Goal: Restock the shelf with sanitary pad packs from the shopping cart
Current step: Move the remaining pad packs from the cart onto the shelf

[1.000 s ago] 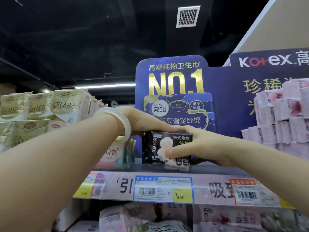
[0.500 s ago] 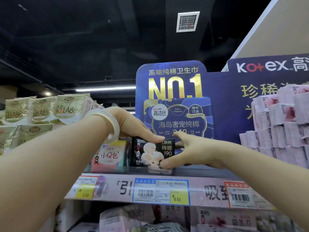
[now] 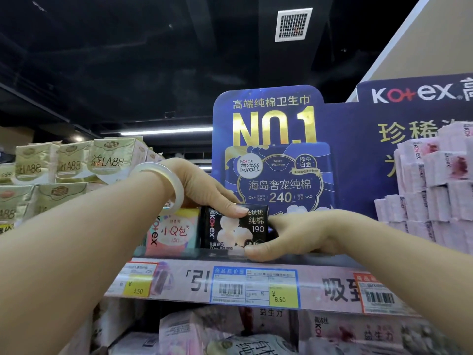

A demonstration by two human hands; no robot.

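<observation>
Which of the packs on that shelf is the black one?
The black pack held by both hands, left hand and right hand. Its neighbour, the pink pack, and the stacked packs are pale.

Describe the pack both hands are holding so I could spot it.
Find the tall blue NO.1 sign on the top shelf. Below it, the left hand and right hand hold a small black Kotex pack, the only black one, beside a pink pack.
</observation>
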